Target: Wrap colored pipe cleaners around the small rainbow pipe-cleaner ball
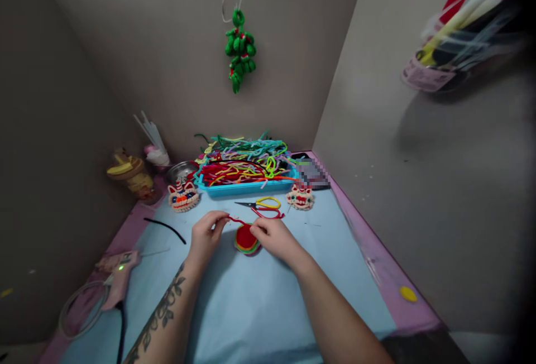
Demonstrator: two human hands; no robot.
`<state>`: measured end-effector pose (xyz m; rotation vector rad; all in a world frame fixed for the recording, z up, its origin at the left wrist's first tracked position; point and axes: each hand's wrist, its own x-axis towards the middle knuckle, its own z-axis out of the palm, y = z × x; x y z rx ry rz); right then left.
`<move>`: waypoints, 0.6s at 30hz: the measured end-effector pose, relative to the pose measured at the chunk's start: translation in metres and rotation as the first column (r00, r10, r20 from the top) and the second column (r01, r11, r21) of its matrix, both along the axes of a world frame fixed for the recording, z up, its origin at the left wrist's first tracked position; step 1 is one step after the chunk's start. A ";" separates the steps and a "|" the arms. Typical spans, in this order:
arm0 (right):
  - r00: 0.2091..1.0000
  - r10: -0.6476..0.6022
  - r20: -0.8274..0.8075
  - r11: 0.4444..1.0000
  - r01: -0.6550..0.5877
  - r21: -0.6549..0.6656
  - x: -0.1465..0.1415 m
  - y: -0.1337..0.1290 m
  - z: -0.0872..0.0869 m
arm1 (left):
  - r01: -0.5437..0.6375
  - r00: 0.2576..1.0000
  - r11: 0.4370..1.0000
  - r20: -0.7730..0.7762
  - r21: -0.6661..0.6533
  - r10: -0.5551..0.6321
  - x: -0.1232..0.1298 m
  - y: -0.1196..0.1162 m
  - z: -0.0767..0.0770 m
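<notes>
A short red pipe cleaner (pixel 238 220) runs between my two hands above the table. My left hand (pixel 206 233) pinches its left end between thumb and fingers. The other end is in the closed fingers of my right hand (pixel 270 234). Just below and between the hands lies a small stack of round felt-like pieces (pixel 247 240), red on top with yellow and green edges beneath. My right fingertips hover over or touch its upper right edge; I cannot tell which. Behind the hands rest scissors (pixel 268 206) with one yellow and one red handle, blades pointing left.
A blue tray (pixel 247 188) full of colourful pipe cleaners stands at the back, flanked by two lion-face pieces (pixel 183 196). To the left are a black pipe cleaner (pixel 166 226), a pink glue gun (pixel 119 280) with its cable, and a metal bowl (pixel 182 171). A green ornament (pixel 240 51) hangs behind.
</notes>
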<state>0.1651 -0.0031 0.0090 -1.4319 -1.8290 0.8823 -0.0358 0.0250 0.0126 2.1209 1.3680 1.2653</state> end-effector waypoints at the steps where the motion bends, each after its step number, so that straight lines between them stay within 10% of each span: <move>1: 1.000 0.005 0.013 1.000 -0.005 -0.008 0.001 0.000 0.001 | -0.015 1.000 1.000 0.007 0.009 0.015 -0.002 0.001 -0.001; 9: 0.977 -0.145 0.159 0.988 0.136 0.070 0.038 0.003 0.015 | -0.383 0.885 0.897 0.189 -0.220 0.424 -0.037 0.009 -0.003; 18: 0.950 -0.188 0.250 0.980 0.164 0.117 0.071 0.013 0.000 | -0.463 0.865 0.860 0.103 -0.215 0.491 -0.046 0.010 0.005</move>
